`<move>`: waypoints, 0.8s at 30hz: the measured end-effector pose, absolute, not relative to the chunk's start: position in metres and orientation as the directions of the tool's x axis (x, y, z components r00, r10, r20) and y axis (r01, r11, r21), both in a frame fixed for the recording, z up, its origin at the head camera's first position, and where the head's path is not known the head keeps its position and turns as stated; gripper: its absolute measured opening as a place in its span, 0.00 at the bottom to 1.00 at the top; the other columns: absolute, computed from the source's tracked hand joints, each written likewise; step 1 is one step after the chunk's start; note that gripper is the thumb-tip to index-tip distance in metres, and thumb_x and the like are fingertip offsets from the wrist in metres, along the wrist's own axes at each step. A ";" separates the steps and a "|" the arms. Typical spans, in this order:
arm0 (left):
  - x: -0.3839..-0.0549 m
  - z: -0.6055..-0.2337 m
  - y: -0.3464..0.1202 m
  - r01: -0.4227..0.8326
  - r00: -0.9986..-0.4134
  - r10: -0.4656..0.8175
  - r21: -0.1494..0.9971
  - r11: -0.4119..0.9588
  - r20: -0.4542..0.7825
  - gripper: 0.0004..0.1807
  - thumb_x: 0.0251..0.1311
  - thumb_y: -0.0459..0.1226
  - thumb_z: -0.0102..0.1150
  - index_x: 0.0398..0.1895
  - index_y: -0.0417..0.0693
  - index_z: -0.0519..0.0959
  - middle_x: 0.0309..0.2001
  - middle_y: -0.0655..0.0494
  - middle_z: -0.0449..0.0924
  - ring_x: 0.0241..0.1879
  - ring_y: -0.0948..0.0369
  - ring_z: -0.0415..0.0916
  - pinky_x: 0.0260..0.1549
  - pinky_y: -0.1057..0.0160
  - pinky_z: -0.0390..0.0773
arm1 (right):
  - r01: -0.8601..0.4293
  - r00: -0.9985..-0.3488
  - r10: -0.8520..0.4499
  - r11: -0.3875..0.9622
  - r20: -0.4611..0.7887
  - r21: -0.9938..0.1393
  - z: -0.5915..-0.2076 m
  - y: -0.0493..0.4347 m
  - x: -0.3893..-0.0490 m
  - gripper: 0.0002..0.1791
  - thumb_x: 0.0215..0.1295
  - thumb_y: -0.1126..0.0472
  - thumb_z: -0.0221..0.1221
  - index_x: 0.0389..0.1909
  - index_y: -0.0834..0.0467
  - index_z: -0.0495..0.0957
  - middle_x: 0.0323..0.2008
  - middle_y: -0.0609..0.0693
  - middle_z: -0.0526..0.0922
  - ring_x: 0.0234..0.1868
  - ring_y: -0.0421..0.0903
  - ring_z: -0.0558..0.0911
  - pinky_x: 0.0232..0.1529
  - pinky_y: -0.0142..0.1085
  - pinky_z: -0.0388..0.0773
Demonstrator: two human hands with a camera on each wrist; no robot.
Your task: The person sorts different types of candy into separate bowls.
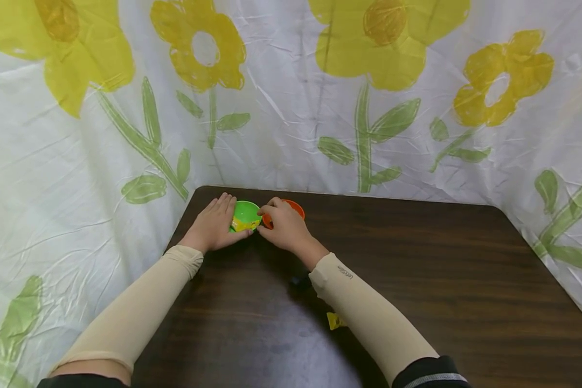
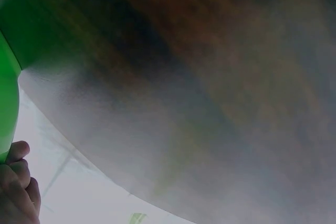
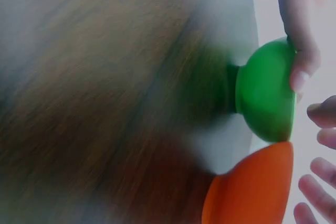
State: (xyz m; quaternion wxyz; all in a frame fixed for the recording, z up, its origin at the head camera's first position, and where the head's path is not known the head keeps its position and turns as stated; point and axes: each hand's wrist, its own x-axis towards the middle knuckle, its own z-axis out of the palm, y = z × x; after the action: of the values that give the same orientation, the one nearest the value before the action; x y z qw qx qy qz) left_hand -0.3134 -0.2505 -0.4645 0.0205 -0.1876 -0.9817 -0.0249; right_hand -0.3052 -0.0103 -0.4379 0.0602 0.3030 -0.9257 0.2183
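A green bowl [image 1: 245, 209] stands near the table's far left corner, with yellow wrapped pieces [image 1: 246, 224] inside. My left hand [image 1: 214, 223] holds it from the left, the thumb along its near rim. Touching its right side is an orange bowl [image 1: 296, 207], partly hidden by my right hand [image 1: 286, 225]. That hand hovers over where the rims meet, fingers bent and apart, nothing visible between them. The right wrist view shows the green bowl [image 3: 268, 95] under the left thumb, and the orange bowl [image 3: 252, 187] beside it. In the left wrist view the green bowl [image 2: 8, 103] shows only its edge.
A yellow wrapper [image 1: 336, 321] lies on the dark wooden table [image 1: 417, 269], partly under the right forearm. A small dark object [image 1: 299, 280] is near the right wrist. A white curtain [image 1: 281, 134] with yellow flowers hangs along the back and sides.
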 end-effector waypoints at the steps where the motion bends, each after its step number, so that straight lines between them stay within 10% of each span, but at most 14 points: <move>1: -0.314 -0.465 -0.251 0.369 -0.929 0.367 0.036 0.929 0.052 0.61 0.70 0.72 0.44 0.83 0.29 0.51 0.84 0.33 0.53 0.85 0.40 0.46 0.84 0.43 0.50 | -0.594 -0.805 -0.543 0.720 0.240 -0.360 -0.437 -0.008 -0.303 0.20 0.71 0.50 0.68 0.59 0.53 0.85 0.57 0.51 0.80 0.54 0.49 0.81 0.54 0.43 0.85; 24: -0.315 -0.463 -0.250 0.373 -0.928 0.371 0.048 0.927 0.039 0.63 0.68 0.74 0.45 0.83 0.28 0.50 0.84 0.32 0.51 0.85 0.39 0.46 0.84 0.43 0.48 | -0.634 -0.736 -0.671 0.639 0.086 -0.436 -0.438 0.083 -0.231 0.17 0.70 0.48 0.70 0.52 0.53 0.88 0.46 0.45 0.84 0.44 0.43 0.82 0.48 0.41 0.84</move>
State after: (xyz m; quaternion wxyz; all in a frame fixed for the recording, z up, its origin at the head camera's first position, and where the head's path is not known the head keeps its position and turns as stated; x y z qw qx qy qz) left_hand -0.3151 -0.2501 -0.4632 0.0147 -0.1895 -0.9814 -0.0274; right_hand -0.2313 0.0833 -0.4380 -0.0418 0.3606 -0.9044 0.2242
